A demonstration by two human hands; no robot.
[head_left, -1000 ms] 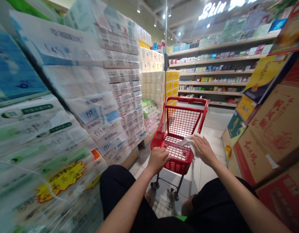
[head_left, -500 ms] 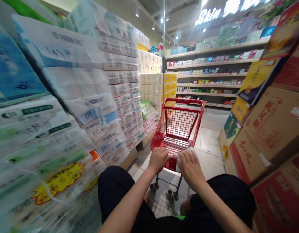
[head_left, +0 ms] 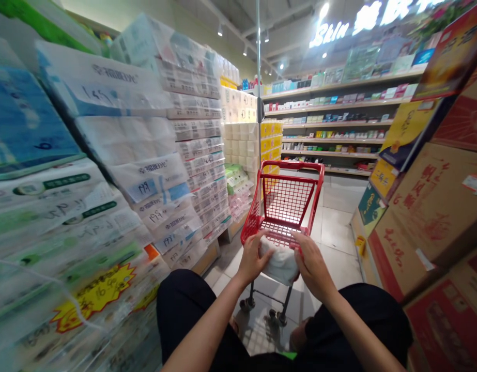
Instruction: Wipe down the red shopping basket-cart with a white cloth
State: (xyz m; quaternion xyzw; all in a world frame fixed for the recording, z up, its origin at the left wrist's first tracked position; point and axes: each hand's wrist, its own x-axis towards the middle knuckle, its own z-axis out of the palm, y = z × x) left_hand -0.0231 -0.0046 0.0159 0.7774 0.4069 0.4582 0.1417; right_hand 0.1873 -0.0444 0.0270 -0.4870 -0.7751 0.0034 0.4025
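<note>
Head view, looking down my own arms. My left hand (head_left: pixel 250 258) is curled round the left edge of the white cloth (head_left: pixel 279 263), thumb under and fingers hooked over the top. My right hand (head_left: pixel 311 263) is cupped on the other side, its fingers lying flat across the fabric. So both hands are closed on the cloth, which sits bunched between them at the near end of the red cart (head_left: pixel 252 223) and hides the bar there. The picture is smeared here, so I can't say for sure whether the cloth is wrapped round the bar or only pressed against it.

The basket beyond the cloth shows only red mesh. The wheels (head_left: pixel 246 304) stand on the pale floor tiles (head_left: pixel 335 232), just ahead of my knees.

To handle it well, I reckon each palm wants to be square behind its half of the cloth, with even pressure from both sides. That way the wad stays flat on the bar and doesn't slip off the end (a light cart like this will roll as soon as one side pushes harder).

On the left, close by, packs of toilet paper (head_left: pixel 145 155) are stacked high. On the right is a wall of cardboard boxes (head_left: pixel 428 206). At the far end, shelves (head_left: pixel 331 124) of small goods run across the aisle.
</note>
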